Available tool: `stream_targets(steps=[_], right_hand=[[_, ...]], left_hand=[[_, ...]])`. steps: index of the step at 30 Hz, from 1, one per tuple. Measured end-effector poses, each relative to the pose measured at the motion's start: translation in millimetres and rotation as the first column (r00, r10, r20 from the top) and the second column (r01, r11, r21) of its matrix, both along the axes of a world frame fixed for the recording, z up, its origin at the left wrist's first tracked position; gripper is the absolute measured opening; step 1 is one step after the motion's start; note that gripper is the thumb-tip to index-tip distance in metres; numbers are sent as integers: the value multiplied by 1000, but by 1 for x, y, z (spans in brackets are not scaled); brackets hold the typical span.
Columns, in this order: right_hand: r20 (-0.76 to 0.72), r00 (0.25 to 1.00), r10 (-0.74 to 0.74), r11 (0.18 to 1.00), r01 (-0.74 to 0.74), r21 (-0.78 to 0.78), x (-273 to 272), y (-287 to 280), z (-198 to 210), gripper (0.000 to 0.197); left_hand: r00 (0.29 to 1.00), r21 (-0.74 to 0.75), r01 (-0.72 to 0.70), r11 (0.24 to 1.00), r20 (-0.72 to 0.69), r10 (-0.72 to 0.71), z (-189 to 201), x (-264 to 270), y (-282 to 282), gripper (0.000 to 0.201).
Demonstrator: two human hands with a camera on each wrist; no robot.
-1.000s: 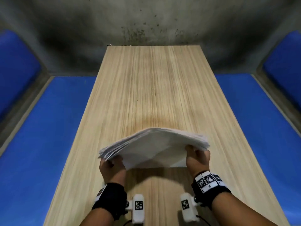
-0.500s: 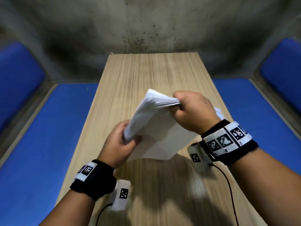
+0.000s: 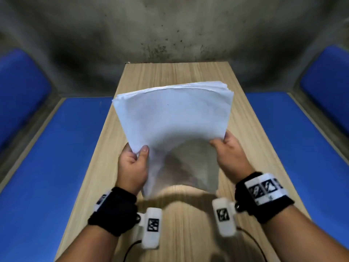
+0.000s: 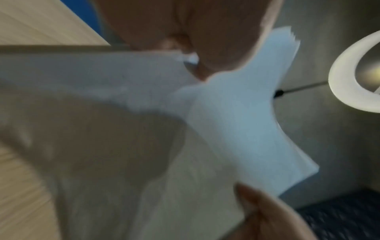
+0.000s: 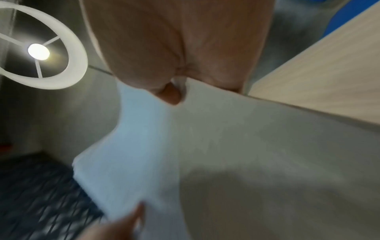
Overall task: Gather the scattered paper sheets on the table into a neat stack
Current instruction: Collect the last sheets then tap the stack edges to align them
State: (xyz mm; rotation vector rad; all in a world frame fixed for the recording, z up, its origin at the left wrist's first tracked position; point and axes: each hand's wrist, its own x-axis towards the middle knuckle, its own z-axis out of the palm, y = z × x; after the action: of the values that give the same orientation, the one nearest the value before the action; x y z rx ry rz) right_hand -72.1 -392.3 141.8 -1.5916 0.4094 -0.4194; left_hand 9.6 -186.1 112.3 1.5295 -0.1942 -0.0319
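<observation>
Head view shows the stack of paper sheets held up above the table, tilted with its far edge raised and its near edge hanging just over the wood. I judge the stack light but floppy: it bows in the middle between the two grips, and the far corner fans into slightly staggered edges, so loose sheets could slide against each other. The best hold looks to be the two side edges, low down, leaving the bottom edge free to tap square on the table.

The left hand pinches the left edge, thumb lying on the near face and the other fingers hidden behind the paper. The right hand grips the right edge the same way, thumb in front. Both wrist views are blurred, but they seem to show a thumb pressed on the sheets.
</observation>
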Motion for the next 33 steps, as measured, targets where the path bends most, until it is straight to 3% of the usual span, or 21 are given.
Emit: stream_targets(steps=[3, 7, 9, 11, 14, 17, 19, 21, 24, 28, 31, 33], right_hand=[[135, 988, -76, 979, 99, -178, -10, 33, -9, 24], [323, 913, -248, 908, 335, -253, -11, 25, 10, 17], [301, 926, -230, 916, 310, -254, -10, 16, 3, 15], [179, 962, -206, 936, 247, -251, -13, 17, -26, 20], [-7, 983, -183, 982, 183, -35, -18, 16, -68, 33], [10, 972, -236, 971, 235, 50, -6, 6, -76, 24], [43, 959, -281, 956, 276, 101, 4, 9, -72, 29], [74, 934, -351, 934, 342, 107, 12, 19, -63, 24], [174, 890, -422, 906, 419, 58, 21, 23, -31, 24], [383, 867, -319, 930, 365, -53, 20, 11, 20, 17], [339, 898, -280, 948, 315, -53, 8, 13, 11, 21], [226, 934, -276, 958, 285, -10, 1, 16, -24, 25]], left_hand=[[988, 3, -130, 992, 86, 129, 8, -14, -18, 25], [975, -104, -59, 993, 208, 80, 26, -9, -16, 21], [979, -143, -44, 989, 192, 72, 20, -7, -10, 20], [997, -147, -62, 987, 26, 66, -2, -10, -8, 19], [991, -54, -106, 993, -82, 102, -37, -13, -3, 21], [988, -126, -103, 987, -128, 87, -37, -1, -2, 20], [979, -173, -151, 973, -165, 122, -29, 1, -10, 11], [961, -212, -220, 952, -217, 174, -24, 0, -23, 23], [967, -225, -232, 946, -160, 199, -2, 3, -30, 28], [988, -352, -104, 930, 70, 137, 29, 11, -23, 37], [984, -273, -124, 954, 87, 153, 21, 3, -17, 34], [990, -190, -138, 972, -7, 139, -12, 5, -10, 24]])
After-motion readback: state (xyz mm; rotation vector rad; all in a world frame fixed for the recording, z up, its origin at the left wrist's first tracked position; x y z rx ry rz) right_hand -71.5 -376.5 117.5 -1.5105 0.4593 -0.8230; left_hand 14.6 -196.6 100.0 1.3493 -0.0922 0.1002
